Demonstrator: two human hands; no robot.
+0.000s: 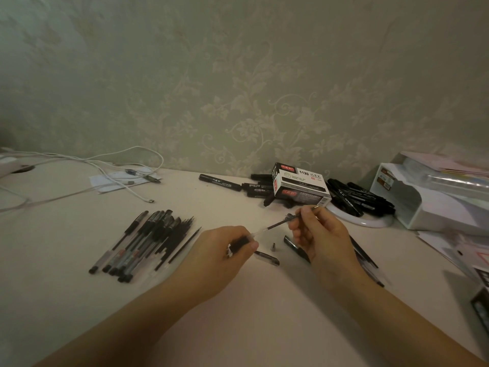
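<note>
Head camera looks down at our two hands over a pale table. Both hands are near the middle of the view.

Our left hand is curled round a pen tube and grips it tight. The tube points up toward 2 o'clock. Our right hand pinches a thin refill between the thumb and the fingers. The refill slants the same way as the tube. Its low end meets the open end of the tube, and its metal point sticks out past our right fingers at 1 o'clock. We cannot tell how far the refill goes into the tube. Both are held up in the air, just above the table, between our two hands.

A pen cap lies flat on the table just under the tube, at 5 o'clock from our left hand. A little metal tip stands beside it, close to our right hand.

At 9 o'clock from our left hand lies a pile of pens, side by side. At 12 o'clock, by the wall, sits a box with "1120" on it. Black markers lie in a heap at 1 o'clock, and some more lie left of the box. A white cable loops at 10 o'clock. A white tray stands at 2 o'clock.
</note>
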